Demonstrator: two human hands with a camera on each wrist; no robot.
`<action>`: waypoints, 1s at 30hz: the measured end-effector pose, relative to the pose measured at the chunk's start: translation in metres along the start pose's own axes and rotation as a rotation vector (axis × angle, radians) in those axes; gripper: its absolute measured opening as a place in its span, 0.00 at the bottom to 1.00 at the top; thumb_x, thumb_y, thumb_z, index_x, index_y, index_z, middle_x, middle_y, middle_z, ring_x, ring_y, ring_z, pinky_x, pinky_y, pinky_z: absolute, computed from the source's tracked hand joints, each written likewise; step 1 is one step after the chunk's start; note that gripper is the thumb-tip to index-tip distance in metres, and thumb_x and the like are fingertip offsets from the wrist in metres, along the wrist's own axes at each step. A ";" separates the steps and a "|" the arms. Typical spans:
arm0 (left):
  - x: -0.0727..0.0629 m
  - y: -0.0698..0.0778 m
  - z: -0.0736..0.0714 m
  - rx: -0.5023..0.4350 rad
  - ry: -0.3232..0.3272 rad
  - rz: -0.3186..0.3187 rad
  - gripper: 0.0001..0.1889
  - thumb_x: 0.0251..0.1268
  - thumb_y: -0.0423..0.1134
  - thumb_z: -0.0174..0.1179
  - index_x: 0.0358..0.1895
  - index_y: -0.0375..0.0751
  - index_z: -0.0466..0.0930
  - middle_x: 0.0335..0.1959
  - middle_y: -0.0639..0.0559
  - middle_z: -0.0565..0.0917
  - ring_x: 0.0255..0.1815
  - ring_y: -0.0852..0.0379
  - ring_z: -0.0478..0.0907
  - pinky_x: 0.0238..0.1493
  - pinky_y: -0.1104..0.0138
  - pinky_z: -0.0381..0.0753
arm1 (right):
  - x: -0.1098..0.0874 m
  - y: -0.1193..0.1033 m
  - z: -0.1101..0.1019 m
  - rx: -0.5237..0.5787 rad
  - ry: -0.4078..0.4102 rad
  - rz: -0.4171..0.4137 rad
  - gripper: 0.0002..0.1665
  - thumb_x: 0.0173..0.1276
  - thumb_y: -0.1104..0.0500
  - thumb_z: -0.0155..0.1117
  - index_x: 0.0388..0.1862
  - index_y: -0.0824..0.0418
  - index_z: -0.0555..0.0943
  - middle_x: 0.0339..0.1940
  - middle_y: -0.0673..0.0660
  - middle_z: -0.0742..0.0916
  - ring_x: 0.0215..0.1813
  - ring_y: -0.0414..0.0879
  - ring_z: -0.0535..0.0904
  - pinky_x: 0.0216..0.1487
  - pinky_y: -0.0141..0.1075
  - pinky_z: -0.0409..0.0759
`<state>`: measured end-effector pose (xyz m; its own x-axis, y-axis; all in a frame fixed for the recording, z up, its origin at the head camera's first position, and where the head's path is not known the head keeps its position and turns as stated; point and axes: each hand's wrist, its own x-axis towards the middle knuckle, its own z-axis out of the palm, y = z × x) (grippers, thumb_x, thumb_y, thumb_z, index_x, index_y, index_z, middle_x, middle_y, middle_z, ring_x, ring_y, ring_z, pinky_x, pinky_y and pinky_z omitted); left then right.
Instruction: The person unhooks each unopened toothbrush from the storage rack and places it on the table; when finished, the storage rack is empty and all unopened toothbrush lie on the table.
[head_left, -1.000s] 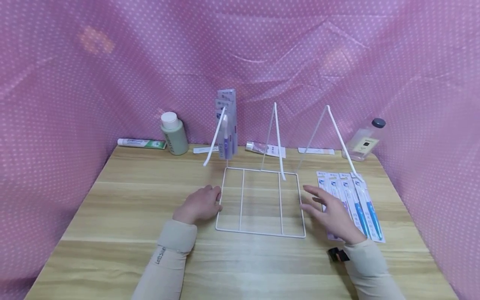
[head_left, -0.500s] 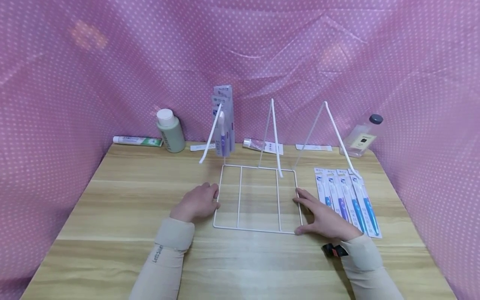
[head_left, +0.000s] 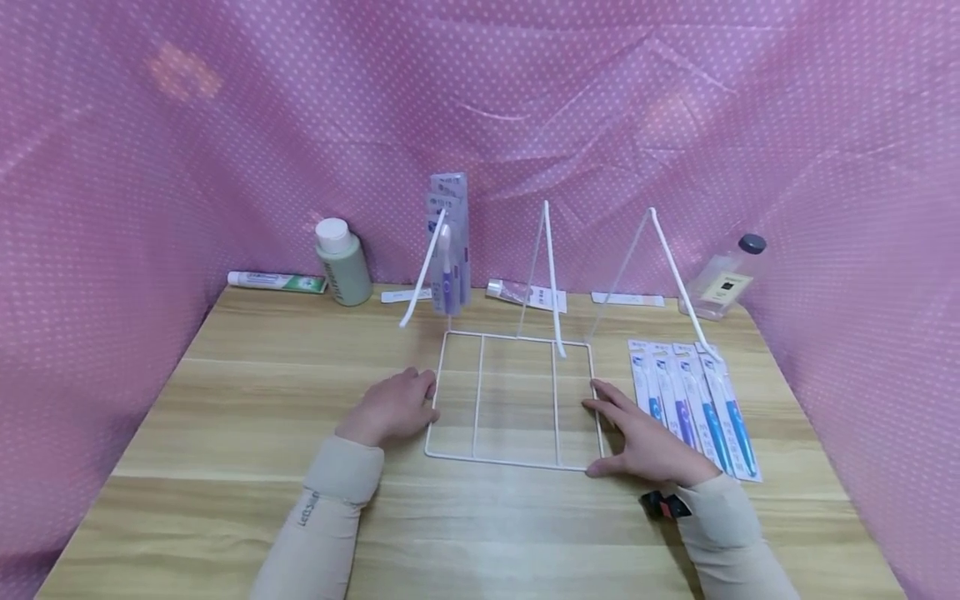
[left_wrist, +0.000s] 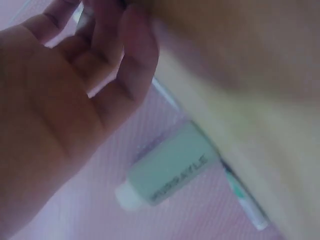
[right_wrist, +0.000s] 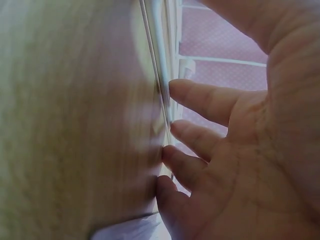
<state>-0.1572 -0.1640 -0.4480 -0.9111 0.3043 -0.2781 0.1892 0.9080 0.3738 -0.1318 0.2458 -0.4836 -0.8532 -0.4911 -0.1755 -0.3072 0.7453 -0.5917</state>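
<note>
On the left of the table (head_left: 187,500), a toothpaste (head_left: 277,282) lies along the far edge, with a green bottle (head_left: 347,271) upright just beside it. Nearer the person, the left hand (head_left: 390,406) comes from outside to the left rail (head_left: 443,358) of the white wire rack (head_left: 477,400), fingers curled, thumb and fingertips at the wire; whether they grasp it one cannot tell. Above, packed brushes (head_left: 450,258) hang at the left prong (head_left: 423,268). The rack sits in the middle, directly between the two hands, and that is the relation that counts: its side rails run away from the person, one hand along each, neither plainly nearer. Its middle prong (head_left: 554,279) slopes toward the person, a second tube (head_left: 527,296) lying behind. On the right, the right hand (head_left: 648,450) meets the right rail (head_left: 591,362) from outside, clasping nothing, fingers extended and spread, thumb by the near corner. Beyond it, flat packs (head_left: 693,408) lie side by side, long axes running away from the person, and a clear bottle (head_left: 723,283) leans at the far corner
</note>
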 end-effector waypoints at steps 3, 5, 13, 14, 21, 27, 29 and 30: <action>-0.002 -0.006 -0.021 -0.039 0.082 0.053 0.11 0.72 0.45 0.66 0.47 0.44 0.80 0.40 0.50 0.82 0.40 0.51 0.80 0.45 0.52 0.83 | 0.001 -0.002 0.000 -0.003 0.002 0.011 0.61 0.54 0.37 0.85 0.81 0.58 0.69 0.90 0.60 0.54 0.87 0.66 0.51 0.80 0.65 0.60; -0.001 -0.008 -0.043 -0.092 0.182 0.090 0.11 0.75 0.45 0.64 0.50 0.42 0.81 0.39 0.50 0.83 0.39 0.52 0.81 0.44 0.53 0.83 | 0.001 -0.003 -0.001 -0.008 0.003 0.027 0.61 0.54 0.36 0.85 0.81 0.58 0.69 0.90 0.60 0.55 0.87 0.66 0.51 0.80 0.65 0.60; 0.017 0.025 -0.133 -0.622 0.664 0.213 0.19 0.80 0.48 0.61 0.63 0.40 0.79 0.57 0.46 0.85 0.59 0.50 0.81 0.65 0.54 0.80 | -0.010 0.002 -0.003 0.001 0.026 0.034 0.62 0.54 0.35 0.84 0.81 0.59 0.69 0.89 0.62 0.55 0.87 0.67 0.51 0.80 0.66 0.59; 0.021 0.031 -0.139 -0.691 0.703 0.232 0.19 0.80 0.48 0.61 0.64 0.40 0.79 0.58 0.46 0.84 0.60 0.51 0.81 0.68 0.55 0.78 | -0.010 0.002 -0.003 0.002 0.030 0.031 0.62 0.53 0.36 0.85 0.81 0.59 0.69 0.89 0.62 0.55 0.87 0.67 0.51 0.80 0.66 0.60; 0.043 0.057 -0.158 -1.146 0.788 0.318 0.12 0.80 0.41 0.61 0.57 0.41 0.82 0.49 0.53 0.83 0.54 0.55 0.81 0.62 0.63 0.81 | -0.007 -0.002 0.001 0.016 0.000 0.037 0.61 0.55 0.36 0.84 0.81 0.57 0.68 0.90 0.61 0.54 0.88 0.66 0.49 0.80 0.67 0.59; 0.048 0.055 -0.154 -1.304 0.718 0.315 0.09 0.80 0.39 0.61 0.55 0.42 0.84 0.45 0.55 0.83 0.49 0.58 0.79 0.58 0.63 0.81 | -0.003 -0.004 0.001 0.003 -0.013 0.024 0.60 0.55 0.36 0.84 0.81 0.57 0.68 0.90 0.60 0.55 0.88 0.66 0.50 0.80 0.66 0.60; 0.048 0.053 -0.151 -1.301 0.703 0.309 0.09 0.80 0.39 0.60 0.55 0.42 0.84 0.45 0.54 0.83 0.49 0.58 0.79 0.60 0.59 0.80 | -0.002 -0.004 0.001 0.000 -0.016 0.022 0.60 0.55 0.35 0.83 0.81 0.57 0.68 0.90 0.60 0.55 0.88 0.65 0.50 0.80 0.66 0.60; 0.048 0.052 -0.150 -1.296 0.699 0.305 0.10 0.80 0.39 0.60 0.56 0.42 0.84 0.46 0.55 0.83 0.49 0.58 0.79 0.61 0.58 0.80 | -0.001 -0.004 0.001 0.002 -0.019 0.022 0.60 0.55 0.36 0.84 0.81 0.57 0.68 0.90 0.60 0.55 0.88 0.65 0.49 0.81 0.65 0.59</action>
<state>-0.2461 -0.1457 -0.3090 -0.9546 -0.1047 0.2791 0.2928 -0.1539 0.9437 -0.1290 0.2428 -0.4821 -0.8519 -0.4826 -0.2034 -0.2872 0.7552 -0.5893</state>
